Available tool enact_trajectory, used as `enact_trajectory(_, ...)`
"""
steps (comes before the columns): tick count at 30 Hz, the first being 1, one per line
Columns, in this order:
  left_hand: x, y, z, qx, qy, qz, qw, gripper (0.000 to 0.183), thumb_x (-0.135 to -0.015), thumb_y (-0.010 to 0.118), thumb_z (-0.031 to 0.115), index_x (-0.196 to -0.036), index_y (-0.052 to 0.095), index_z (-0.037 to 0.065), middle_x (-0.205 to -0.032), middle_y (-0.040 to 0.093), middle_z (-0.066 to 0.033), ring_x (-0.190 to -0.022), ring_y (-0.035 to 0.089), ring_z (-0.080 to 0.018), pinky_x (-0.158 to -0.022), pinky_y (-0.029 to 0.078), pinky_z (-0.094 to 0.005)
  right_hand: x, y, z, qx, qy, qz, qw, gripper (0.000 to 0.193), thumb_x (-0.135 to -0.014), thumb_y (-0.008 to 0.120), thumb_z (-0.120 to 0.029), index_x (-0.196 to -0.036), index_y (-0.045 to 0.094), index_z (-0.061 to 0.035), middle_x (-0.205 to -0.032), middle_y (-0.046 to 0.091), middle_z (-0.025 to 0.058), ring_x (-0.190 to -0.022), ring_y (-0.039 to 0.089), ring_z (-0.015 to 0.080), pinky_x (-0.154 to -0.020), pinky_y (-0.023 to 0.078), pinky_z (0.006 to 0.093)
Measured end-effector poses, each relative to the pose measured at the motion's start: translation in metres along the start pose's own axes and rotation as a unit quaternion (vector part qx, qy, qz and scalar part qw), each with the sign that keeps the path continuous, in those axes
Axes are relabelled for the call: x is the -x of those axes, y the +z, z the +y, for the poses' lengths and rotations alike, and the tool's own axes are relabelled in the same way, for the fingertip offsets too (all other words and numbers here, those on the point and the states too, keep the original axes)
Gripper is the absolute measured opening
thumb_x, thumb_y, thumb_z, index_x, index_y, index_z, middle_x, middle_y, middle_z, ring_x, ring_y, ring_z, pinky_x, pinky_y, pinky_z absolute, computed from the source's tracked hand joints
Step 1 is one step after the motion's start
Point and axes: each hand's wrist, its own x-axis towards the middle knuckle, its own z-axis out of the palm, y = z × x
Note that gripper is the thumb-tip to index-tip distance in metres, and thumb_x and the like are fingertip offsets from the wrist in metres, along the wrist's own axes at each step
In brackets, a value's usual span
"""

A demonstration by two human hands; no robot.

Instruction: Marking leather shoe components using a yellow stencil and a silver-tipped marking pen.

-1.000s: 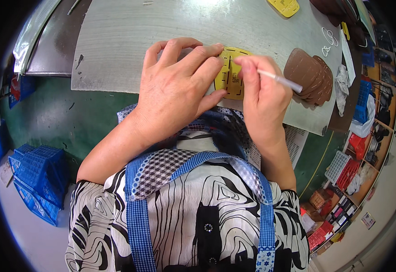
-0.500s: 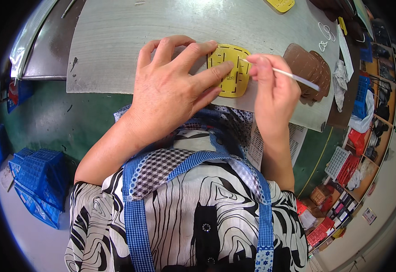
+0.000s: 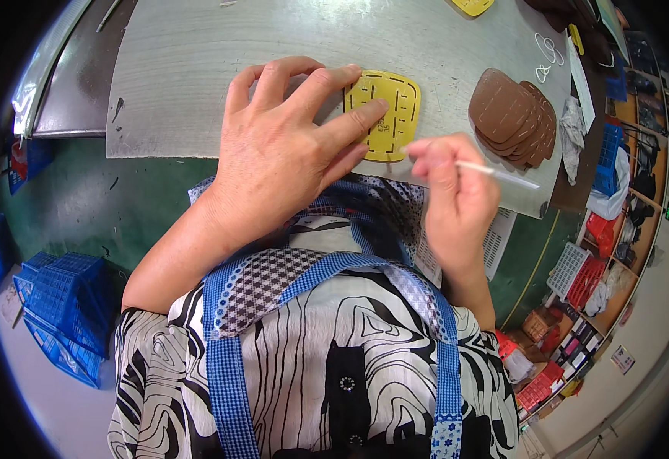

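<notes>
On the grey tabletop (image 3: pixel 174 92), your left hand (image 3: pixel 269 130), fingers spread, steadies the yellow template (image 3: pixel 397 122); your right hand (image 3: pixel 457 183), pinching the white pen (image 3: pixel 499 174), has dropped beside its lower-right corner, apparently advancing the marking.

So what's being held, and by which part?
The right hand holds a thin white stick near its tip; the left hand rests on the yellow template.

Dark printed digits (image 3: pixel 382 125) stand on the yellow template (image 3: pixel 402 126).

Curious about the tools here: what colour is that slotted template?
The slotted template under the left hand is yellow, showing best in the head view.
</notes>
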Motion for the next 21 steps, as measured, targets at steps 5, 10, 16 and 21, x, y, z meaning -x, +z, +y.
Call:
enact_trajectory(5, -0.002, 0.001, 0.0, -0.002, 0.0, 0.0, 1.0, 0.045, -0.083, 0.078, 0.033, -0.127, 0.073, 0.034, -0.139, 0.061, 0.0046, -0.126, 0.052, -0.0247, -0.105, 0.039, -0.0447, -0.033, 0.01, 0.022, 0.035, -0.055, 0.072, 0.995, 0.023, -0.106, 0.059, -0.019, -0.097, 0.069, 0.0003, -0.081, 0.067, 0.0121, -0.069, 0.064, 0.0223, -0.064, 0.05, 0.0331)
enact_trajectory(10, -0.002, 0.001, 0.001, -0.001, 0.0, 0.0, 1.0, 0.044, -0.083, 0.078, 0.033, -0.127, 0.074, 0.034, -0.138, 0.061, 0.0041, -0.126, 0.052, -0.0249, -0.105, 0.039, -0.0444, -0.034, 0.01, 0.018, 0.064, -0.06, 0.062, 0.994, 0.021, -0.105, 0.059, -0.016, -0.094, 0.067, 0.0, -0.081, 0.066, 0.013, -0.071, 0.064, 0.0282, -0.066, 0.049, 0.0374)
enact_trajectory(16, -0.001, 0.001, 0.0, 0.005, -0.003, -0.003, 1.0, 0.044, -0.083, 0.078, 0.031, -0.127, 0.074, 0.032, -0.138, 0.061, 0.0034, -0.126, 0.052, -0.0256, -0.105, 0.039, -0.0449, -0.002, 0.003, 0.004, 0.089, -0.038, 0.0, 0.995, 0.016, -0.103, 0.06, -0.013, -0.093, 0.066, -0.0014, -0.081, 0.062, 0.0131, -0.074, 0.06, 0.0323, -0.067, 0.047, 0.0415)
enact_trajectory(21, -0.001, -0.001, -0.001, 0.004, 0.001, -0.004, 1.0, 0.045, -0.083, 0.079, 0.03, -0.127, 0.074, 0.031, -0.139, 0.061, 0.0027, -0.126, 0.052, -0.0264, -0.105, 0.039, -0.0454, 0.007, 0.0, -0.001, 0.069, -0.021, -0.002, 0.997, 0.014, -0.103, 0.061, -0.011, -0.094, 0.066, -0.0018, -0.08, 0.062, 0.0126, -0.072, 0.059, 0.031, -0.066, 0.047, 0.041)
